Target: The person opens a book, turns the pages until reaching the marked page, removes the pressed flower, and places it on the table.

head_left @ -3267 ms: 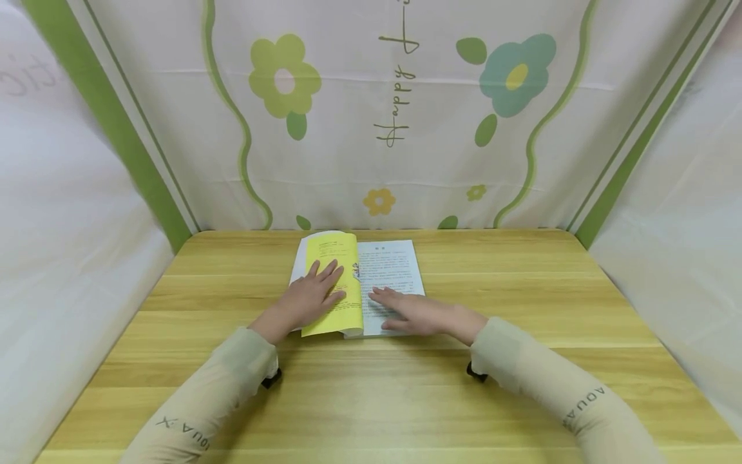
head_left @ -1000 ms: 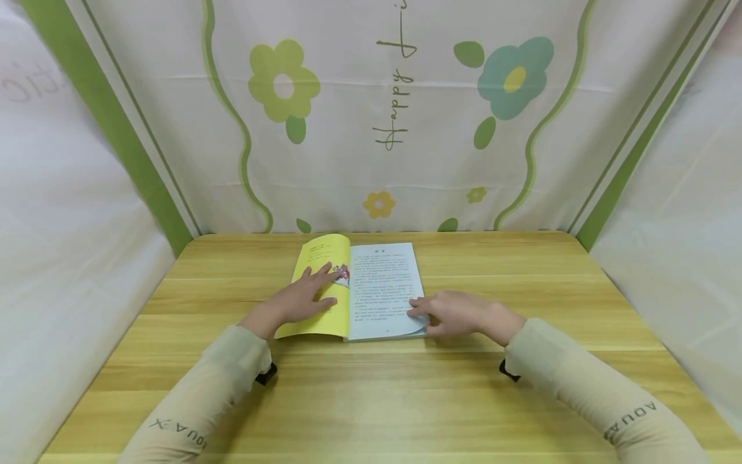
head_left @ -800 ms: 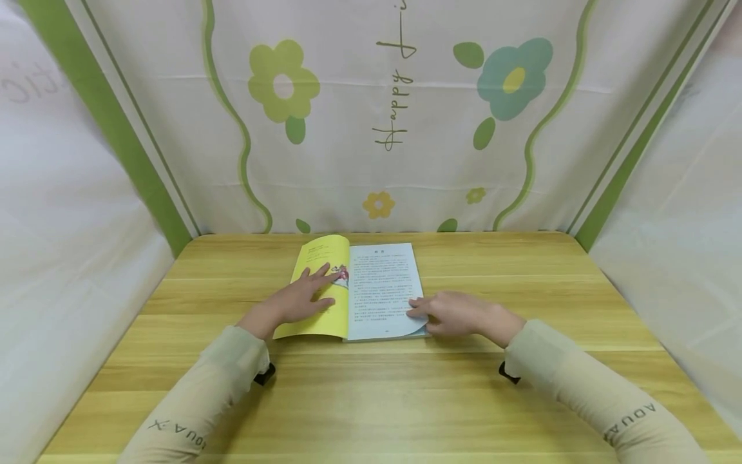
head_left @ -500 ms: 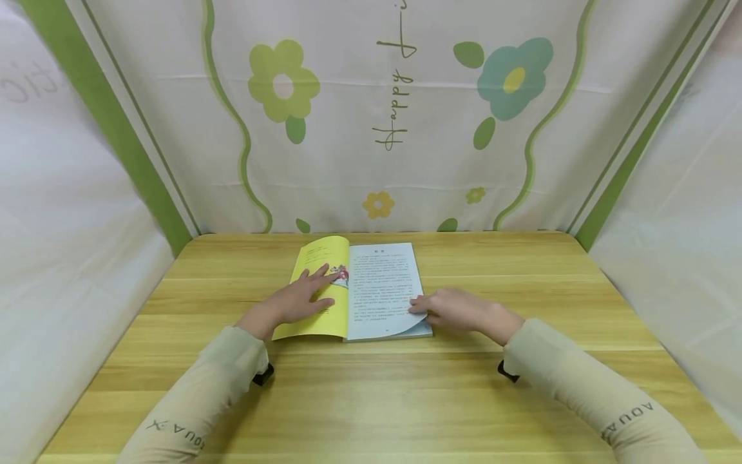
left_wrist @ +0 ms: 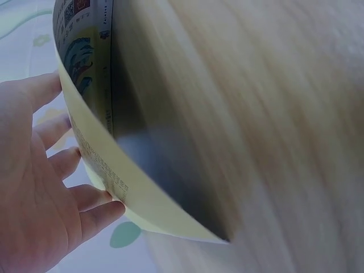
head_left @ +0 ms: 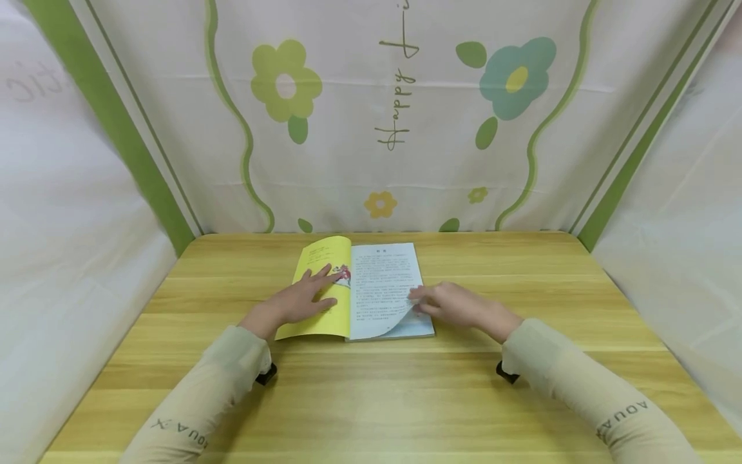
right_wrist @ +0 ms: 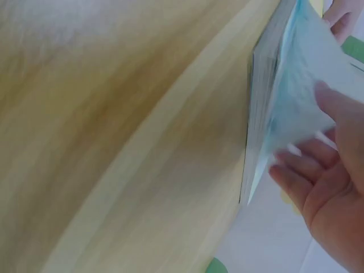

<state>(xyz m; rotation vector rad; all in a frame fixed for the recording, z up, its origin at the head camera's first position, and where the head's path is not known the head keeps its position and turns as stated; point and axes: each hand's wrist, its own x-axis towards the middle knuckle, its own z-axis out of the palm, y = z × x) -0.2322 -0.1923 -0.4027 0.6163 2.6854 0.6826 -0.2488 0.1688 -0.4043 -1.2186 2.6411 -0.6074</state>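
Note:
A paperback book lies spread near the table's far edge. On its left is a yellow leaf (head_left: 324,248) with a small coloured picture; on its right, a white printed page (head_left: 379,277). My left hand (head_left: 297,303) rests on the yellow leaf, fingers spread. In the left wrist view that leaf (left_wrist: 122,162) bows up off the tabletop, fingertips against its printed side. My right hand (head_left: 455,304) pinches the white page's lower right corner between thumb and fingers. The corner curls up and inward, baring a bluish page (head_left: 414,328) beneath. The thick page block (right_wrist: 264,85) shows in the right wrist view.
The wooden table (head_left: 371,399) extends in front of the book and to both sides. A white flowered curtain (head_left: 371,161) hangs right behind its far edge, with white fabric walls (head_left: 684,193) at left and right.
The yellow leaf has gone further left under my left hand. My right hand has moved from the printed page to its lower corner, then lifted it up and inward, uncovering more beneath.

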